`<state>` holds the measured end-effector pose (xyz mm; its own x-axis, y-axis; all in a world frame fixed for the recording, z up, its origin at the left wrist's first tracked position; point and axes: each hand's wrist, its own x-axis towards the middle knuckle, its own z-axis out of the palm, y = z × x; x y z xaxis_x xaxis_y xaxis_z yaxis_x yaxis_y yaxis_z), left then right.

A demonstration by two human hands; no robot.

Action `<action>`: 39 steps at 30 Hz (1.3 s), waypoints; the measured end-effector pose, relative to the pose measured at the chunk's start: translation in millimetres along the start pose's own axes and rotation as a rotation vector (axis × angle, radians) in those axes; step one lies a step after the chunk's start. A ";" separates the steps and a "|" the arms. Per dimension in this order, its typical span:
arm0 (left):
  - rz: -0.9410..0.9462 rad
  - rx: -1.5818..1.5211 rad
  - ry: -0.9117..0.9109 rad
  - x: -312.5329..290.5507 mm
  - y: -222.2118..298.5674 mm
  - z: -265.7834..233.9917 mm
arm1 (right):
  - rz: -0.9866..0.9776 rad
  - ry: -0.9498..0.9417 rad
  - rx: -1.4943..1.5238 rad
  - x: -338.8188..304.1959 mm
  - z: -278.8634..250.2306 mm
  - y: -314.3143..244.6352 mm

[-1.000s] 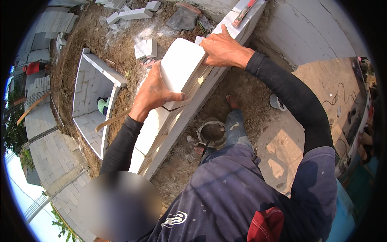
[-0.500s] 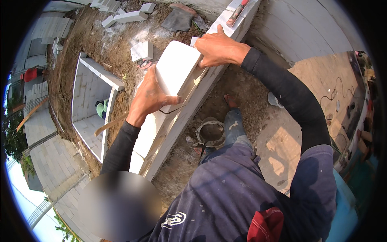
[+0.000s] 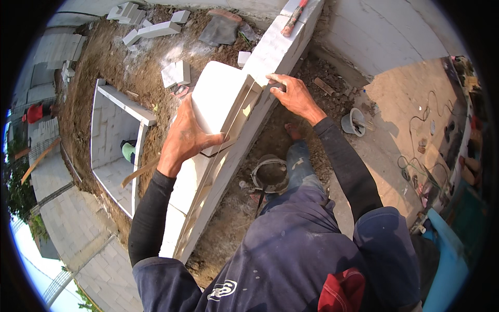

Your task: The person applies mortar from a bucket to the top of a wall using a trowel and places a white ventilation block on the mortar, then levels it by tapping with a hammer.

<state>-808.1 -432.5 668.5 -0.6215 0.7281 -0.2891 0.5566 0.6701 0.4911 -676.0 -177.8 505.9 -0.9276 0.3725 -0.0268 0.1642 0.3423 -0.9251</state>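
A white block [image 3: 218, 96] with a rounded-looking top edge sits tilted on the low white block wall [image 3: 196, 221] that runs diagonally away from me. My left hand [image 3: 188, 136] grips its near end, the thumb on the side facing me and the fingers over the far side. Off the block, my right hand [image 3: 297, 98] hovers by the wall's near edge just past the block's far end. Its index finger and thumb are apart, and nothing shows between them. A thin string runs along the wall's near side, close to the block.
A red-handled tool [image 3: 294, 18] lies on the wall's far end. By my feet stands a bucket [image 3: 270, 174]; a white pail [image 3: 354, 122] is farther right. Loose white blocks [image 3: 158, 29] lie on the dirt beyond. A person in green [image 3: 128, 151] is inside a block-walled pit [image 3: 106, 130].
My right hand has let go of the block's far end and drawn back toward the wall's near edge. My left hand stays on the block.
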 end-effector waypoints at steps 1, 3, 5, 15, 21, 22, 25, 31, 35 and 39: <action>-0.006 -0.003 -0.005 -0.4 -0.3 -0.5 | -0.008 -0.031 -0.021 3.5 8.4 -0.6; -0.014 -0.008 -0.016 0.1 -0.3 -0.8 | -0.060 -0.076 -0.089 11.0 17.6 -0.4; 0.003 -0.031 -0.008 -0.1 -3.5 0.2 | -0.148 -0.108 -0.182 16.6 20.2 0.5; -0.152 -0.151 -0.021 -48.7 -13.1 -22.1 | -0.072 -0.137 -0.147 21.0 16.4 0.7; -0.057 0.116 0.103 -80.9 6.1 4.2 | -0.098 -0.109 -0.171 22.6 20.9 2.0; -0.066 0.158 0.129 -82.6 8.5 9.6 | -0.099 -0.104 -0.214 22.4 22.4 -0.3; -0.029 0.334 0.250 -82.2 9.2 23.5 | -0.112 -0.088 -0.331 22.8 24.8 -6.6; -0.092 0.407 0.287 -78.7 11.7 31.8 | -0.139 -0.103 -0.390 26.6 18.6 -7.4; -0.117 0.399 0.298 -78.9 11.1 34.6 | -0.135 -0.102 -0.409 27.3 19.9 -8.0; -0.113 0.352 0.316 -78.6 14.6 37.1 | -0.164 -0.052 -0.384 23.2 18.2 -2.4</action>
<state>-730.6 -474.6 667.9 -0.7954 0.6052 -0.0345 0.5948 0.7901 0.1479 -704.1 -185.7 500.6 -0.9661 0.2454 0.0804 0.1172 0.6939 -0.7105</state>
